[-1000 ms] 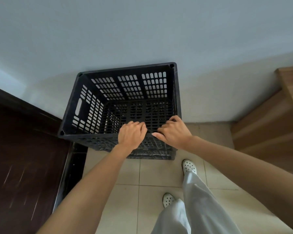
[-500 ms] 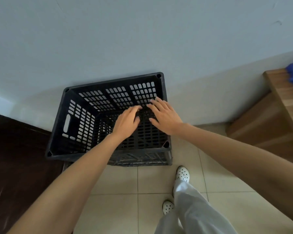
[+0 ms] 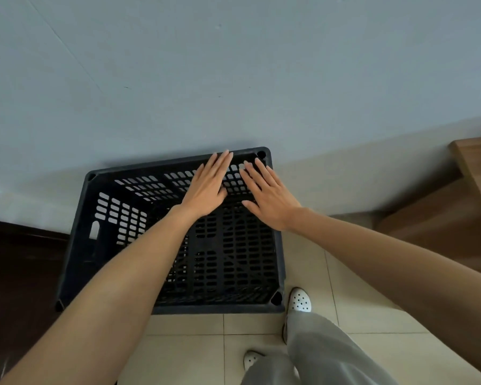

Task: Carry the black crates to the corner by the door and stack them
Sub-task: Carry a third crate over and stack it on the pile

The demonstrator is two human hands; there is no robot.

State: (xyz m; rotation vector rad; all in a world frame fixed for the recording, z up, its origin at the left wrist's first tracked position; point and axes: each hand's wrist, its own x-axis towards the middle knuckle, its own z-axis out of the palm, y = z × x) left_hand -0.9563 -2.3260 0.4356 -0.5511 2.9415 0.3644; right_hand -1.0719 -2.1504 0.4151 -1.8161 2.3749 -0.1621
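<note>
A black perforated crate [image 3: 114, 218] stands open side up on the tiled floor, its far rim close to the pale wall and its left side by the dark door. My left hand [image 3: 208, 187] reaches over the crate with straight fingers, fingertips at the far rim. My right hand [image 3: 270, 195] is spread flat beside it, above the crate's far right corner. Neither hand holds anything. My forearms hide part of the crate's inside. Whether another crate sits beneath it I cannot tell.
A dark brown door [image 3: 17, 273] fills the left side. Wooden stair steps [image 3: 456, 218] rise on the right. My shoes [image 3: 299, 301] and grey trousers stand on the beige tiles [image 3: 331, 287] right of the crate's near corner.
Both hands have let go of the crate's near rim and moved forward across it to the far rim, fingers straightening. The crate now sits lower and nearer the wall in view.
</note>
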